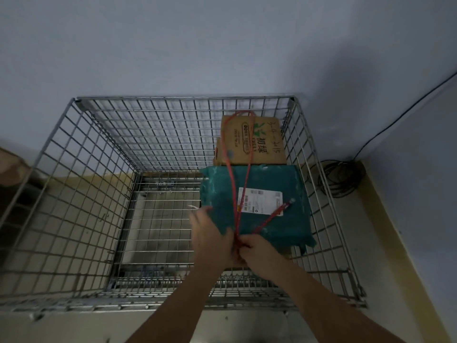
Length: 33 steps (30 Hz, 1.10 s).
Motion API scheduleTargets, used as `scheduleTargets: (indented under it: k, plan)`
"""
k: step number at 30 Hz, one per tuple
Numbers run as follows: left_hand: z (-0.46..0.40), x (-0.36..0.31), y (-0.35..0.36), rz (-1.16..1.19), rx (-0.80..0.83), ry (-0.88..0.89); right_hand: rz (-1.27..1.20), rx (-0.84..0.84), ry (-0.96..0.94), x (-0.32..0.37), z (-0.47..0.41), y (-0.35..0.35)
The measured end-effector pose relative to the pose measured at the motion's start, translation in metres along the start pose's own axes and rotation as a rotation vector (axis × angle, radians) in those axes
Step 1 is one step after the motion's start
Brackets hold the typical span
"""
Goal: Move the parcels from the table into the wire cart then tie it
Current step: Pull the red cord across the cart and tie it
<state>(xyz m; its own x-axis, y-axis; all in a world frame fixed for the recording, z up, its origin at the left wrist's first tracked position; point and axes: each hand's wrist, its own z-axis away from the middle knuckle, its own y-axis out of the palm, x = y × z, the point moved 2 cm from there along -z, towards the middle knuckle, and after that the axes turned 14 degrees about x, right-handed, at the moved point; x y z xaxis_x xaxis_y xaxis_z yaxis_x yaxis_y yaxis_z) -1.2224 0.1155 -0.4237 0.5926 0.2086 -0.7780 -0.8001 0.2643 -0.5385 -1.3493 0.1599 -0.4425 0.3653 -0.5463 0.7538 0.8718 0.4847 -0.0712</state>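
Wire cart [74, 169]: left half bare. Left hand [210, 233] at near edge of teal parcel [222, 189], fingers curled at red cord [228, 154]; right hand [259, 251] pinches cord ends. Teal parcel and cardboard box [257, 142] stacked right side. Loading apparently done; knot unfinished. Cord loop's long axis runs near-to-far over both.

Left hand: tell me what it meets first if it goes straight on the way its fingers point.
The left hand points away from the person, fingertips at the teal parcel's near-left edge. Going on, it would probably slide over that parcel first; the cardboard box lies beyond. Depth is unclear.
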Motion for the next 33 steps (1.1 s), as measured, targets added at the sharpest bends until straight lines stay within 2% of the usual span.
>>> scheduleTargets:
  k: [2, 4, 6, 10, 13, 17, 18, 22, 24, 26, 29, 33]
  plan:
    - [0.003, 0.003, 0.008, 0.437, 0.193, -0.242, -0.048, 0.046, 0.007, -0.009, 0.0, 0.004]
    - [0.008, 0.006, 0.014, 0.51, 0.467, -0.301, -0.118, 0.093, 0.037, -0.018, -0.001, 0.008]
    - [0.013, 0.008, 0.015, 0.509, 0.62, -0.266, -0.186, 0.107, 0.075, -0.027, 0.0, 0.008]
    - [0.016, 0.018, 0.017, 0.605, 0.642, -0.27, -0.053, 0.079, 0.147, -0.032, 0.009, 0.002]
    - [0.013, 0.021, 0.026, 0.573, 0.662, -0.253, 0.053, 0.006, 0.12, -0.027, 0.019, 0.002]
    - [0.013, 0.027, 0.043, 0.364, 0.663, -0.273, 0.517, -0.395, 0.155, -0.031, 0.04, -0.019]
    - [0.015, 0.03, 0.047, 0.327, 0.7, -0.295, 0.575, -0.421, 0.161, -0.033, 0.045, -0.024]
    - [0.022, 0.044, 0.058, 0.219, 0.856, -0.343, 0.834, -0.311, 0.235, -0.041, 0.058, -0.044]
    - [0.023, 0.046, 0.061, 0.122, 0.941, -0.342, 0.861, -0.218, 0.281, -0.043, 0.057, -0.05]
    - [0.022, 0.045, 0.063, 0.083, 0.97, -0.339, 0.649, -0.131, 0.286, -0.045, 0.054, -0.053]
    - [0.017, 0.042, 0.065, 0.136, 0.874, -0.349, 0.223, -0.02, 0.158, -0.052, 0.042, -0.043]
    - [0.012, 0.04, 0.06, 0.381, 0.782, -0.399, 0.18, 0.243, 0.102, -0.067, 0.027, -0.019]
